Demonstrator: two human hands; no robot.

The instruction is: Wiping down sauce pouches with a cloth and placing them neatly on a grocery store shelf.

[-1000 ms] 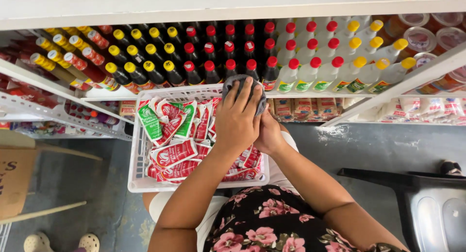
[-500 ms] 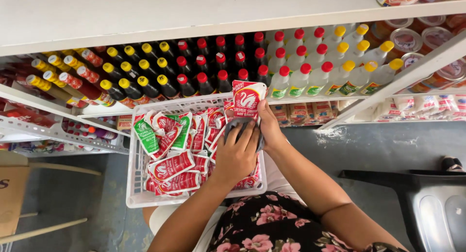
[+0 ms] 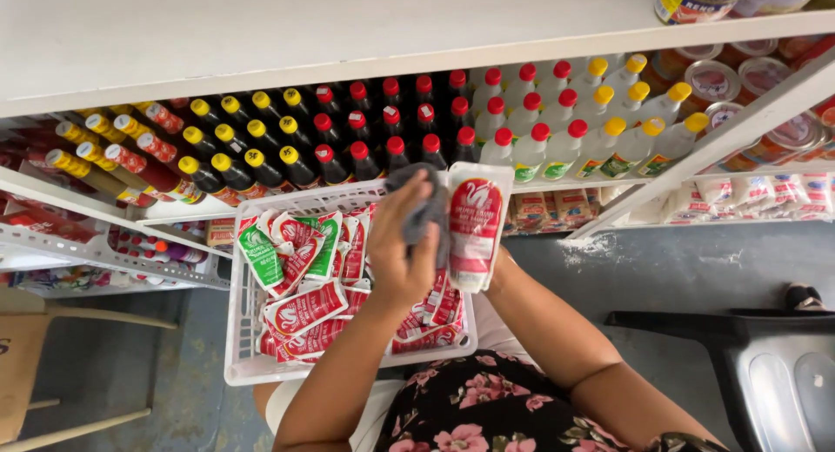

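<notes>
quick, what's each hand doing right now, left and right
Left hand: closed on a grey cloth, pressed against the pouch.
Right hand: mostly hidden behind the red-and-white sauce pouch, holding it upright over the white basket.

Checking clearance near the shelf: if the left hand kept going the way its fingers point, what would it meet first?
Likely the red-capped dark bottles just beyond the left hand and its grey cloth; depth is unclear.

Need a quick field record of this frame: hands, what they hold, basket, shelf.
left hand: presses a grey cloth against the pouch
right hand: mostly hidden; holds a red-and-white sauce pouch upright
basket: white plastic crate on the lap, filled with red and green pouches
shelf: rows of dark and clear bottles with yellow and red caps
</notes>
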